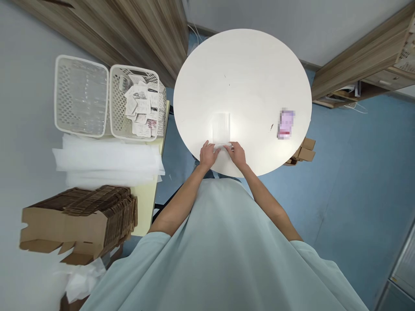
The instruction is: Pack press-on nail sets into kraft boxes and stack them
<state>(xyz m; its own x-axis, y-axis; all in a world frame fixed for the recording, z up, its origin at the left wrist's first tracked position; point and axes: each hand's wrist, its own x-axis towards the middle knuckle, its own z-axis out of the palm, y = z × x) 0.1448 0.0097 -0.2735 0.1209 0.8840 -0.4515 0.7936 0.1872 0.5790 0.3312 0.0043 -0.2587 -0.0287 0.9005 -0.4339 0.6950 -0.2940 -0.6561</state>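
A thin, whitish translucent packing sheet (221, 127) lies flat near the front of the round white table (246, 60). Its near end is rolled up into a small bundle. At the bundle's left end, my left hand (209, 154) has its thumb and fingers closed on the sheet. My right hand (237, 154) grips the opposite end the same way, thumb turned inward. Whatever the roll may contain is hidden by the wrapping and my fingers.
A blurred-out pinkish item (285, 124) rests on the table's right side. To the left stand a basket of clear plastic pieces (56, 95), a basket of printed packets (112, 103), stacked white foam sheets (110, 157) and flattened cardboard boxes (84, 224). Wooden cabinets (356, 52) flank the table.
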